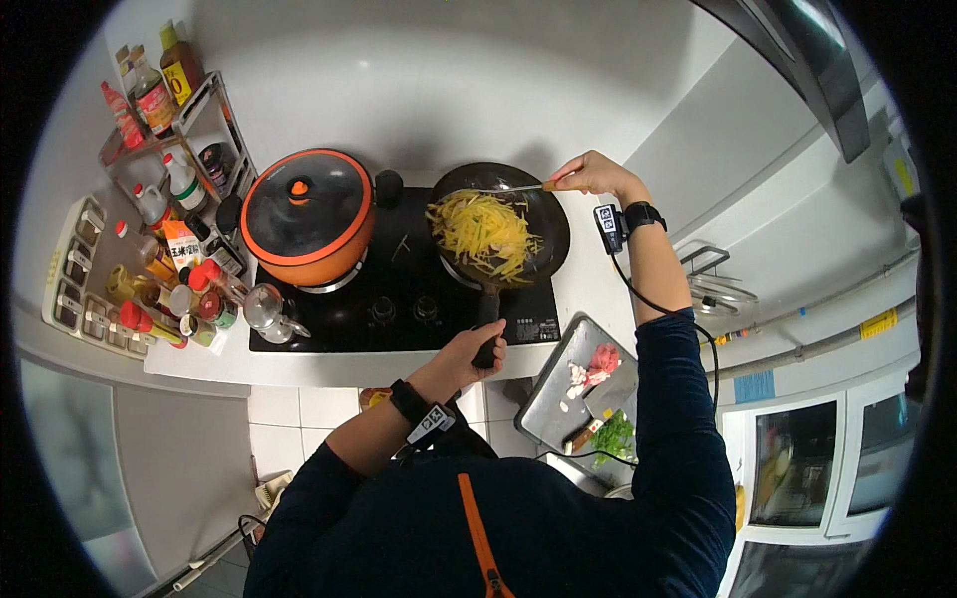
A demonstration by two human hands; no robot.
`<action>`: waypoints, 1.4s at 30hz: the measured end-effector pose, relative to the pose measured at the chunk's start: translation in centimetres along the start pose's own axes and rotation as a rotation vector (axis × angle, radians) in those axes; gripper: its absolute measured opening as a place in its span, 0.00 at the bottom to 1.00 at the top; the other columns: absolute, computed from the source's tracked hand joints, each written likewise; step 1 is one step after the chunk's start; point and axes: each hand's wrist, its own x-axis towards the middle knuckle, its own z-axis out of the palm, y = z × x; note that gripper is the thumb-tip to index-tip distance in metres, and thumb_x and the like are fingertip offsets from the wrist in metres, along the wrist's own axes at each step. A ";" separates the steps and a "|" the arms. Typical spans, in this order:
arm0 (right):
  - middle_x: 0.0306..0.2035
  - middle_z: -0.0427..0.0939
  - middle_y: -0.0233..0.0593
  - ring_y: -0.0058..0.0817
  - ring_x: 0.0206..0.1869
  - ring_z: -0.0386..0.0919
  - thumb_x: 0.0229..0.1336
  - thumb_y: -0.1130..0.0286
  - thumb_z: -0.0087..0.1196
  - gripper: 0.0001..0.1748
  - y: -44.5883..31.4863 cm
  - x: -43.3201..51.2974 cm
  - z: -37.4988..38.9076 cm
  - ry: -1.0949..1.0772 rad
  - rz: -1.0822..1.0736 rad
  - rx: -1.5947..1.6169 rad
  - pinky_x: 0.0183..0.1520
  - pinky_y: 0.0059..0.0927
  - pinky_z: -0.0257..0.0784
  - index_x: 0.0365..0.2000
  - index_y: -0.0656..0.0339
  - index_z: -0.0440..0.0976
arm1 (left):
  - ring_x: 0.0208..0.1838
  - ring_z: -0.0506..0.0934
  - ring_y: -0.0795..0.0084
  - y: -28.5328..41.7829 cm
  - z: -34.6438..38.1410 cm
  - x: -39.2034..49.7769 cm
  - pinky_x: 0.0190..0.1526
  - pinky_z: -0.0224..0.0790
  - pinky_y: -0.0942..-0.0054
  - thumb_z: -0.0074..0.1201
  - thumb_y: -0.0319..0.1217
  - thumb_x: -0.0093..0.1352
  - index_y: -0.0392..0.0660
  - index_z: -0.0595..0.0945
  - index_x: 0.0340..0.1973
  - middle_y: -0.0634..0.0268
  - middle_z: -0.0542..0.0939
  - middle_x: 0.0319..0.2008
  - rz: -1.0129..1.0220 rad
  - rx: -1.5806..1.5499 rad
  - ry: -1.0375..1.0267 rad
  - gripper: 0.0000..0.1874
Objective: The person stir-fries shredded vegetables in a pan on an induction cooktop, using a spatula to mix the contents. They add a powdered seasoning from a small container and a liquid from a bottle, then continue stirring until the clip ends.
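Note:
My left hand [482,347] grips the dark handle [489,308] of a black wok [552,232], which sits on the right burner of a black gas cooktop [404,291]. Inside the wok lies a heap of yellow shredded strips [482,232], probably potato, with bits of green among them. From the wok's upper right, my right hand [591,176] holds the wooden handle of a metal spatula [516,188]. The spatula's shaft reaches left across the wok, and its head is at the food's far edge, partly hidden.
An orange lidded pot [306,217] stands on the left burner. Seasoning bottles and jars [202,299] crowd the counter's left end beside a rack [217,112]. To the lower right, a metal tray [549,381] bears sliced red meat [602,360], a cleaver [609,396] and chopped greens [614,439].

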 end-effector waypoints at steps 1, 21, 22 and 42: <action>0.24 0.80 0.26 0.15 0.23 0.67 0.49 0.62 0.68 0.16 -0.3 -0.8 0.5 0.020 0.009 -0.052 0.24 0.21 0.61 0.39 0.57 0.86 | 0.27 0.72 0.82 0.0 0.1 -0.2 0.26 0.69 0.83 0.55 0.37 0.73 0.47 0.74 0.33 0.72 0.73 0.27 0.006 0.006 0.004 0.11; 0.34 0.86 0.37 0.27 0.35 0.84 0.58 0.66 0.60 0.12 -2.3 -24.0 9.9 0.321 0.129 -0.359 0.41 0.27 0.77 0.42 0.53 0.85 | 0.28 0.73 0.78 -0.2 -0.7 0.8 0.28 0.68 0.81 0.60 0.33 0.70 0.45 0.73 0.33 0.68 0.74 0.28 -0.038 -0.154 -0.060 0.11; 0.34 0.86 0.39 0.30 0.35 0.84 0.58 0.63 0.60 0.12 -2.3 -22.8 11.0 0.347 0.137 -0.406 0.41 0.29 0.77 0.42 0.51 0.85 | 0.28 0.73 0.78 -0.2 -0.6 0.9 0.28 0.69 0.81 0.60 0.33 0.70 0.45 0.73 0.33 0.68 0.74 0.28 -0.034 -0.148 -0.047 0.11; 0.30 0.83 0.48 0.45 0.36 0.82 0.57 0.50 0.60 0.18 -3.4 -14.8 15.8 0.569 0.045 -0.449 0.39 0.39 0.75 0.41 0.49 0.85 | 0.26 0.74 0.79 -0.3 -0.9 1.3 0.28 0.70 0.81 0.61 0.35 0.70 0.45 0.75 0.31 0.69 0.75 0.25 -0.040 -0.147 -0.074 0.11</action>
